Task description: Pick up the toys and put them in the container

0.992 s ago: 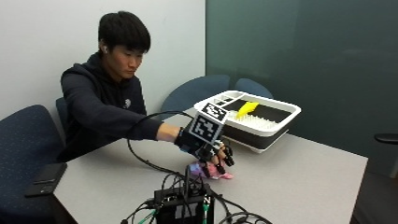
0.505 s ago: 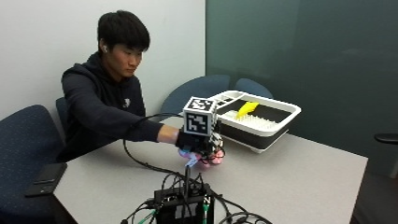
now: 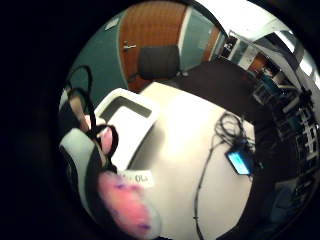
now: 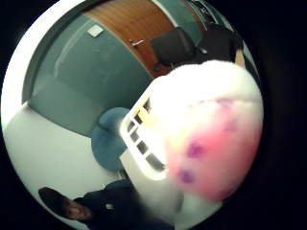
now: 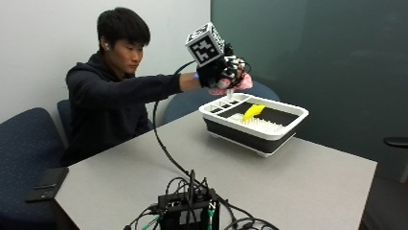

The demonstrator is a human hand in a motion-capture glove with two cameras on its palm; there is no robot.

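We see the gloved right hand (image 5: 220, 72) raised above the near-left corner of the container (image 5: 255, 125) — its grip curled round a pink toy (image 5: 234, 84) with purple spots (it fills the thumb-side palm view). A yellow toy (image 5: 253, 111) lies inside the container, which sits on the grey worktop (image 5: 306, 172).

the person wears a dark navy long-sleeved hooded sweatshirt with a small pale mark on the chest, and has short black hair. the gloved right hand (image 5: 220, 74) is covered by a black fabric glove crossed by black straps, with small white plastic parts along the fingers (image 3: 75, 150). the sweatshirt sleeve reaches down to the glove's cuff.
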